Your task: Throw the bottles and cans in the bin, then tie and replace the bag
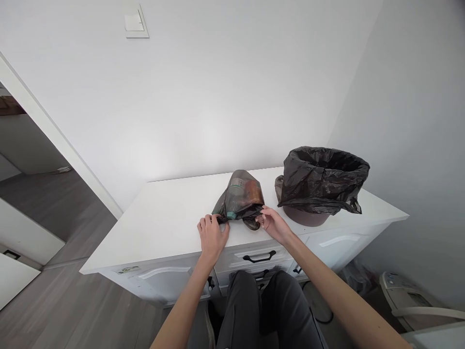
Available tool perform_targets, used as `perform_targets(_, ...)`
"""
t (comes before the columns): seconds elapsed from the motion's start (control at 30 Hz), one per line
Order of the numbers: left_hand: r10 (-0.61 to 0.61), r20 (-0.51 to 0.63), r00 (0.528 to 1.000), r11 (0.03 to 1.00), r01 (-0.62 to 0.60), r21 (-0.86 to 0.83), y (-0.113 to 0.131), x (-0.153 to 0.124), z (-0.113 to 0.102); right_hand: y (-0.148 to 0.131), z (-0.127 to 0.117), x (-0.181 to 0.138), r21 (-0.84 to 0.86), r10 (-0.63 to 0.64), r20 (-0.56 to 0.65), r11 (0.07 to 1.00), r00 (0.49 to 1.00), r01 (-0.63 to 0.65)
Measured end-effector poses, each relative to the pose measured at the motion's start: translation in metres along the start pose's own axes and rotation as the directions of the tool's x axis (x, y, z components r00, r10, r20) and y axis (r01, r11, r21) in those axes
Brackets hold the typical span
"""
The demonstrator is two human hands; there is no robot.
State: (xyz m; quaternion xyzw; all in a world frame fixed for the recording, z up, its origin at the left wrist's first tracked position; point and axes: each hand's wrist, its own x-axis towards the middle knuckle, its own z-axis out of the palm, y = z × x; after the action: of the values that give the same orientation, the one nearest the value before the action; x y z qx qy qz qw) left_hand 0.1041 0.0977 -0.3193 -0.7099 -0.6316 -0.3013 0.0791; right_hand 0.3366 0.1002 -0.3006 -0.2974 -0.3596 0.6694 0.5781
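A thin black plastic bag [238, 186] lies on the white cabinet top in front of me. Through its film show a clear bottle with a green cap [231, 214] and something orange-brown [253, 192]. My left hand [212, 236] pinches the bag's near left edge, fingers curled over it. At the near right edge, my right hand [273, 224] grips the gathered plastic between thumb and fingers. A loose end of the bag hangs down beside the right fingertips. To the right stands a dark reddish bin [307, 217] lined with another black bag [319, 189], its mouth wide.
The white cabinet [156, 237] has drawers with black handles [259, 257] facing my legs. A white wall rises behind it, with a light switch [135, 23] at upper left. A pale appliance [410, 295] sits on the floor at lower right. A doorway lies to the left.
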Motion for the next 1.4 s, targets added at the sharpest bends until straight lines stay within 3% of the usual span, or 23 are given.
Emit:
perform_targets(0.23,-0.003,-0.044,0.999,0.999,0.004,0.039,0.001,-0.001,0.0,-0.018,-0.008,0.002,0.259,0.027,-0.083,0.966,0.996,-0.004)
perform_targets(0.37,0.027,-0.047,0.999,0.999,-0.028,-0.029,0.0,-0.001,-0.002,-0.012,-0.009,0.009,0.288,0.029,-0.145,0.958,0.989,0.014)
perform_targets(0.57,0.083,-0.079,0.993,0.987,-0.093,-0.128,0.005,-0.001,-0.01,0.006,0.0,0.0,0.062,-0.014,-0.18,0.998,0.984,0.025)
perform_targets(0.7,0.12,-0.128,0.984,0.977,-0.14,-0.161,0.008,-0.002,-0.013,0.009,0.008,-0.016,-0.135,-0.01,-0.126,0.991,0.992,-0.008)
perform_targets(0.87,0.205,-0.102,0.973,0.955,-0.222,-0.195,0.007,-0.001,-0.014,0.007,0.021,-0.026,-0.477,-0.001,-0.061,0.879,0.998,-0.028)
perform_targets(1.0,0.282,-0.079,0.956,0.93,-0.292,-0.221,0.004,0.001,-0.019,-0.002,0.035,-0.025,-0.612,-0.067,-0.011,0.79,0.998,0.047)
perform_targets(1.1,0.335,-0.051,0.941,0.914,-0.338,-0.226,0.001,0.001,-0.023,-0.017,0.044,-0.023,-0.628,-0.099,-0.016,0.775,0.995,0.067)
perform_targets(1.4,0.345,-0.043,0.937,0.935,-0.348,-0.076,-0.005,-0.003,-0.023,-0.057,0.058,-0.009,-0.36,-0.198,-0.122,0.922,0.973,0.142)
